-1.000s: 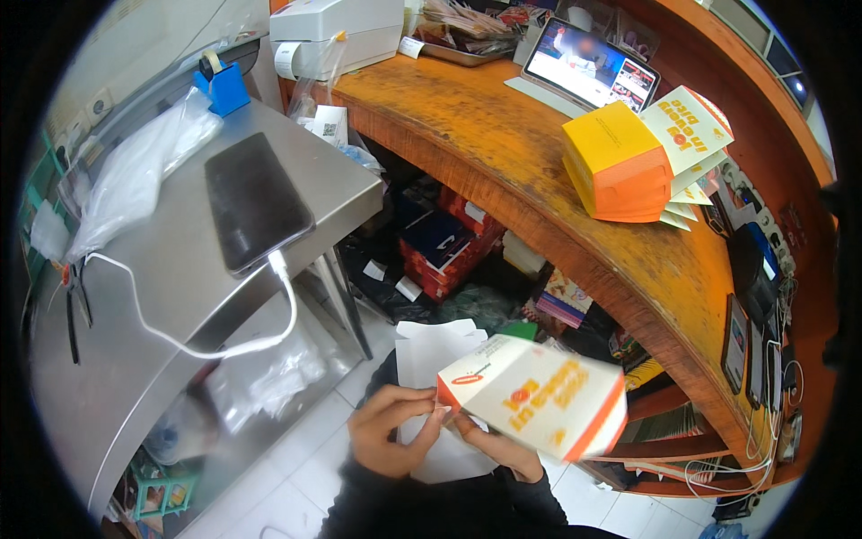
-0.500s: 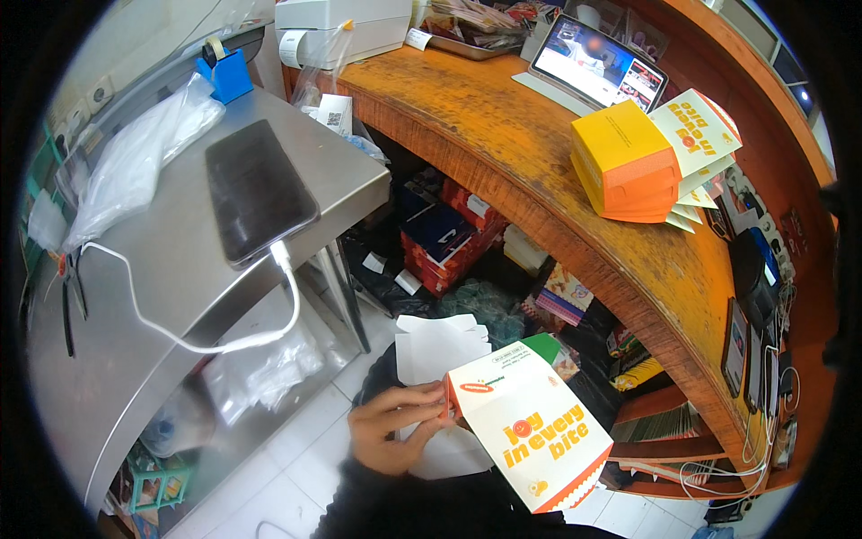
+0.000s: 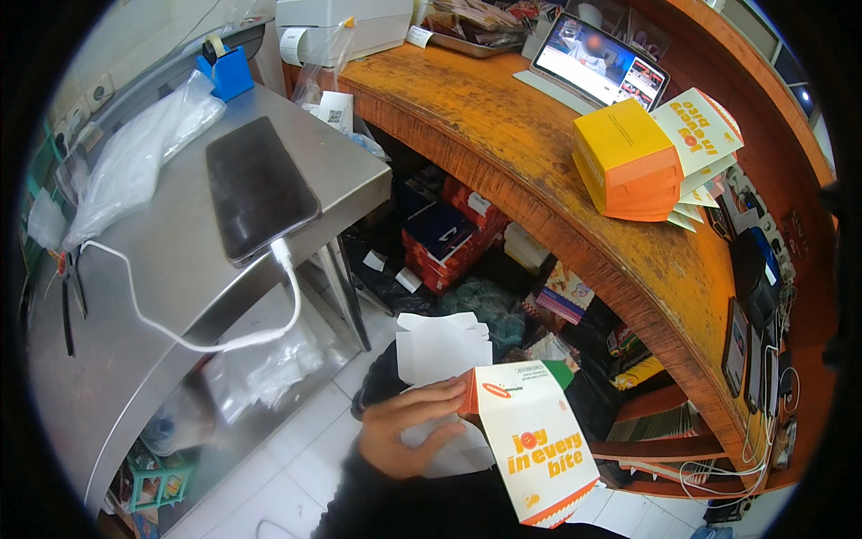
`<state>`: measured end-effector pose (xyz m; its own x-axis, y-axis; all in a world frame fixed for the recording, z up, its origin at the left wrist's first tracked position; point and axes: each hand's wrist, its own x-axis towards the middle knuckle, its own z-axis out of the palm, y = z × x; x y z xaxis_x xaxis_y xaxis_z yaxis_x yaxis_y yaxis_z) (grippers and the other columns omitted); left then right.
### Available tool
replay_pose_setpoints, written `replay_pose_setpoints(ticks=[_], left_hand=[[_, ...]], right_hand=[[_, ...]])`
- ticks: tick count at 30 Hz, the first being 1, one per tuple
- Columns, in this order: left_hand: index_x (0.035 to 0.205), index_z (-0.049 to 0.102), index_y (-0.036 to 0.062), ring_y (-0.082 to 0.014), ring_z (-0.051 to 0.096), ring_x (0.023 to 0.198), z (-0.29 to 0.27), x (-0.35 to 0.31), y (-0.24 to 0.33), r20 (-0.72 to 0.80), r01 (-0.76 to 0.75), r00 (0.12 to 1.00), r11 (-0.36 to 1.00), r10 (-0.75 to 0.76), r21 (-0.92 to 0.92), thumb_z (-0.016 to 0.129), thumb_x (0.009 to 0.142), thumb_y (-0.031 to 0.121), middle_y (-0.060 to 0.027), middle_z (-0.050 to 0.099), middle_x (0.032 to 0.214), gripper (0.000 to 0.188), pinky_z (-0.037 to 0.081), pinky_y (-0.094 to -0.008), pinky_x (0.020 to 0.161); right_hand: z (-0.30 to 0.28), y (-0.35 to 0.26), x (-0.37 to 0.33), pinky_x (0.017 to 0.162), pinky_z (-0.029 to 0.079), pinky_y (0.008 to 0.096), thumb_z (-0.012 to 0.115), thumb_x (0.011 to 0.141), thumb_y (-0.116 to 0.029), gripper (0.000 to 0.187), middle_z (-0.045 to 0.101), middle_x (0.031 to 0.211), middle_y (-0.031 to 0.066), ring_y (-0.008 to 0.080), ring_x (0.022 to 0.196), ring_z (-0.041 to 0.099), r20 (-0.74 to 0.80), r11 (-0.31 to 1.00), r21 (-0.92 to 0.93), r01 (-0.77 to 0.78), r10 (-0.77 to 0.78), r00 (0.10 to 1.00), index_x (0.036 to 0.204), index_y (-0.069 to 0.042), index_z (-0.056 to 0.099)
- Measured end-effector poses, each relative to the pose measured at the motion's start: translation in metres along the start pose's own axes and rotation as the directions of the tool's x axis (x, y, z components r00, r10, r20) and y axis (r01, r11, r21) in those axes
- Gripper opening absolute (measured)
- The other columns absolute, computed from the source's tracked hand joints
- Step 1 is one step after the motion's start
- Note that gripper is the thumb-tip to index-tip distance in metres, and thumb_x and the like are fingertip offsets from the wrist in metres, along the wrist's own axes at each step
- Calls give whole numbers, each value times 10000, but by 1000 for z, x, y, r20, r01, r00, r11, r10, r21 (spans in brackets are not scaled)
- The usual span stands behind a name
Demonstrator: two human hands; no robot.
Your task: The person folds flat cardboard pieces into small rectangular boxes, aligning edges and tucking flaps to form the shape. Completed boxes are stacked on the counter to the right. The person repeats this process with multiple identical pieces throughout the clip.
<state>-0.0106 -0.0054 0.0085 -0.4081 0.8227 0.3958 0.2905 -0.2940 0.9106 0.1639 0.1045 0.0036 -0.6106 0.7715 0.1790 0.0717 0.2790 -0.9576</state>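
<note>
A folding cardboard food box (image 3: 539,440), cream with orange and green edges and yellow-orange lettering, is tilted in front of me. My left hand (image 3: 409,427) grips it by the orange side panel, fingers along the upper edge and thumb lower down. A dark sleeve covers that forearm. My right hand does not show; the box may be covering it. Behind my left hand, an unfolded white carton blank (image 3: 443,349) lies over my dark-clothed lap. On the wooden counter, nested yellow and orange boxes (image 3: 628,157) of a similar design lie on their side.
To the left, a steel table (image 3: 166,269) carries a dark phone (image 3: 260,189) on a white cable, plastic bags (image 3: 135,162) and a blue tape dispenser (image 3: 229,74). The curved wooden counter (image 3: 467,117) holds a tablet (image 3: 597,65) and a white printer (image 3: 346,31). Red boxes (image 3: 444,242) sit underneath.
The food box has turned more upright and shifted slightly down, its top edge now lower. My left hand has moved a little to the right with it, fingers straighter along the orange panel.
</note>
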Motion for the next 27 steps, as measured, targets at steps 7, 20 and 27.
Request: replay_pose_setpoints(ticks=[7,20,27], left_hand=[[931,724,5,-243,697,956,-6,2,-8,-99,-10,995,1000,10,1,814,734,11,-144,687,998,217,553,-297,789],[843,689,26,-141,619,720,3,2,-10,-117,-23,992,980,47,196,771,731,-11,-74,659,912,143,502,-244,619],[899,710,21,-135,626,728,6,0,-16,-61,-51,996,989,60,142,776,749,8,-72,661,929,165,506,-242,628]], right_hand=[[29,3,-1,885,502,360,682,829,-109,333,689,1042,90,241,968,659,68,868,-412,277,-274,959,1156,-75,631],[52,19,10,730,544,286,711,730,101,218,711,839,97,157,771,689,-380,984,99,148,-100,919,937,54,663],[44,36,18,648,595,304,642,716,159,231,682,861,175,213,715,702,-357,947,-181,264,-314,880,942,140,602]])
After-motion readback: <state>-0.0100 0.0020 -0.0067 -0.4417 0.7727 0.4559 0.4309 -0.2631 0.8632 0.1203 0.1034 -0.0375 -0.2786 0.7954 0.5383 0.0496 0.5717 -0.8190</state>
